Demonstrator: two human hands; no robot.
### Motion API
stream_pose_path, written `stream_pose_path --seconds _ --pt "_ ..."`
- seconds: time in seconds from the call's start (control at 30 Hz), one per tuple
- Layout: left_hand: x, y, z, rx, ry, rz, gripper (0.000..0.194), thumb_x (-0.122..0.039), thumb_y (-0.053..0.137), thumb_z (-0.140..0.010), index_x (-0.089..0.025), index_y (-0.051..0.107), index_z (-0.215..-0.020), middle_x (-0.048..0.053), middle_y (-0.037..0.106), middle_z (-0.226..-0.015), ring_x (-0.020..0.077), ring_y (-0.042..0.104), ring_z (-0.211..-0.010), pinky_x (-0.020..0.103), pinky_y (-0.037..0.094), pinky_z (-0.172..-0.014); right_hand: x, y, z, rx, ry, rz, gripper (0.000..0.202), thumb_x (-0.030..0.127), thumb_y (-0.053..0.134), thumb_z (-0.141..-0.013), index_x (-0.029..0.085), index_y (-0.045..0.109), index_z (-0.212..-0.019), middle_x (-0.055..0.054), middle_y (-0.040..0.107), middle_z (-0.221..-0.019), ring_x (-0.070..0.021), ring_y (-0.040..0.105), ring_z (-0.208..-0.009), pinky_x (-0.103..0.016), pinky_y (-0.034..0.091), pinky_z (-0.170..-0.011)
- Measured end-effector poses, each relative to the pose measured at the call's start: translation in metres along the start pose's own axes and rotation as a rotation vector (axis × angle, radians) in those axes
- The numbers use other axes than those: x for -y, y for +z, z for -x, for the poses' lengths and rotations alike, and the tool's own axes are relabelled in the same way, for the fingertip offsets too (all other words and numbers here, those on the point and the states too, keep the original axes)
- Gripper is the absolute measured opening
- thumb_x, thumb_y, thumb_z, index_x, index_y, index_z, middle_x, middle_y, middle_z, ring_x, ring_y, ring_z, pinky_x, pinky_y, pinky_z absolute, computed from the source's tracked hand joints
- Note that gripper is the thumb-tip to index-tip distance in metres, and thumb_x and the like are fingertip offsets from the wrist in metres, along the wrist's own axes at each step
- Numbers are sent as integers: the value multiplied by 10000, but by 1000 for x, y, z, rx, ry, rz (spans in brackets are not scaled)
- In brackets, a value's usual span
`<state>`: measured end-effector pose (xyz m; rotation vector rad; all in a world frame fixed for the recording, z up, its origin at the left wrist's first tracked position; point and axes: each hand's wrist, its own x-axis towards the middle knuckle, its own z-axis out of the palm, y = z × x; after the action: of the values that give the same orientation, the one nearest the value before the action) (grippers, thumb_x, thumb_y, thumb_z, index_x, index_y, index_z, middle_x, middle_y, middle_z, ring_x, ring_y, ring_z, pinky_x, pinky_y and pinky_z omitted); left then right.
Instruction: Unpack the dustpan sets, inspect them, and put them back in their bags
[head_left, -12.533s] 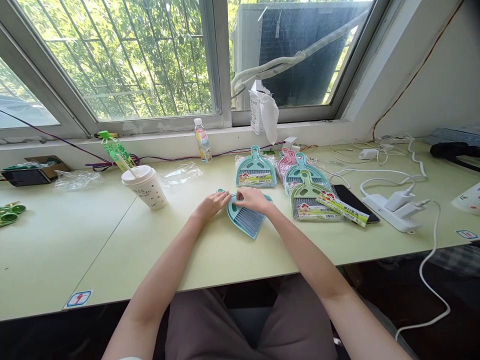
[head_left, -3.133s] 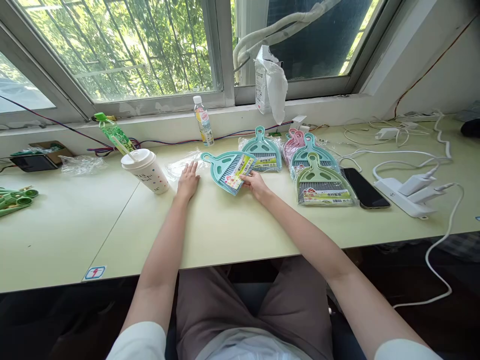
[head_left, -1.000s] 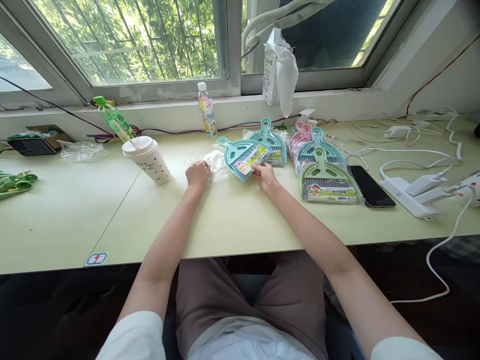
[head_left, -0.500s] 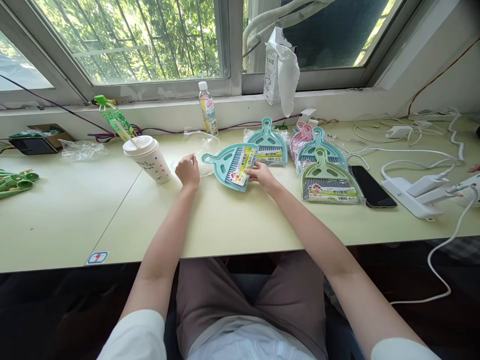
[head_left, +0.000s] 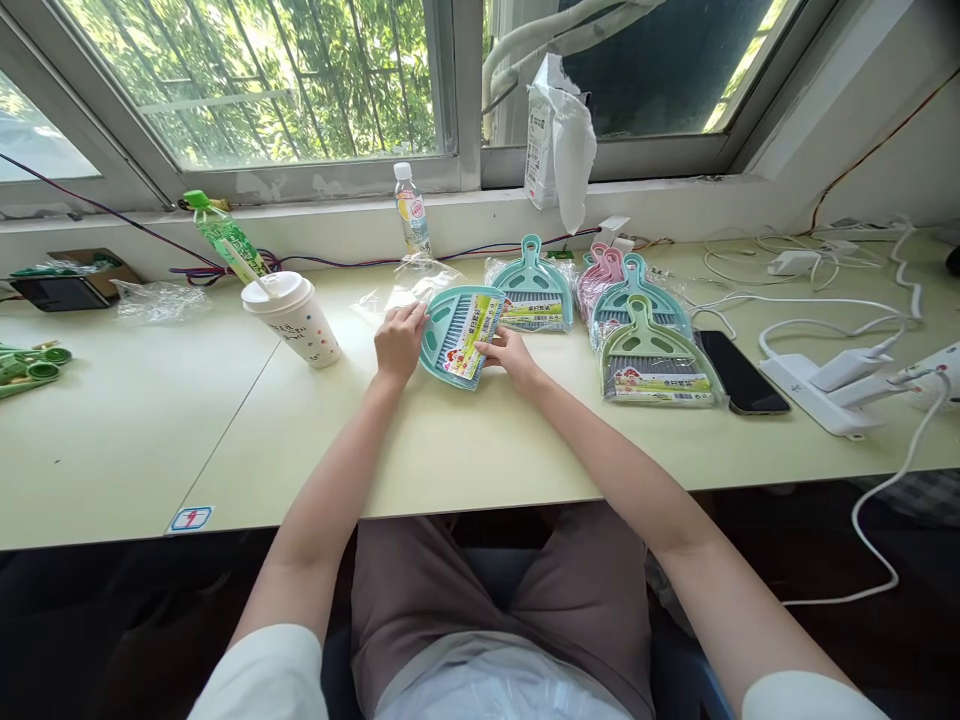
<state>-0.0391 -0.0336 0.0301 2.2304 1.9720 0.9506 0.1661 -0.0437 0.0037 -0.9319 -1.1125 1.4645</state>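
A teal dustpan with a brush and a yellow label [head_left: 463,335] is held just above the table between my hands. My left hand [head_left: 400,343] is closed around its handle end, which the fingers hide. With fingers and thumb, my right hand [head_left: 512,358] pinches its lower right edge by the label. Clear plastic film [head_left: 420,280] lies behind my left hand. Another teal dustpan set [head_left: 534,290] in plastic sits just behind my right hand. Farther right are a pink set [head_left: 598,272], a teal set [head_left: 643,285] and a green set [head_left: 652,360], overlapping one another.
A lidded cup [head_left: 296,325] stands left of my left hand. Behind are a green bottle [head_left: 229,238] and a clear bottle [head_left: 412,215]. A phone [head_left: 742,372] and a power strip [head_left: 814,395] with cables lie on the right. Crumpled plastic [head_left: 161,300] is at the left.
My left hand has moved right and now grips the dustpan's handle end. The dustpan and my right hand have shifted slightly left. The plastic film behind has changed shape.
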Motion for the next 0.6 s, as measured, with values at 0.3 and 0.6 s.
stream_pose_path --seconds 0.3,0.6 --pt "-16 -2 3 -265 -218 161 713 -584 395 -961 -293 193 -1580 110 221 -1637 287 71 -1546 512 230 -1199 0 -12 -8 -200 -58 -188 230 172 746 -763 207 603 -941 -7 740 -909 -160 726 -829 -346 634 -829" --pt "2 19 -15 116 -338 1272 452 -476 492 -946 -190 571 -1288 104 655 -1290 220 621 -1209 354 513 -1011 -1 -6 -6 -107 -74 -168 275 188 788 -724 196 615 -937 -22 756 -943 -179 729 -857 -350 643 -787"
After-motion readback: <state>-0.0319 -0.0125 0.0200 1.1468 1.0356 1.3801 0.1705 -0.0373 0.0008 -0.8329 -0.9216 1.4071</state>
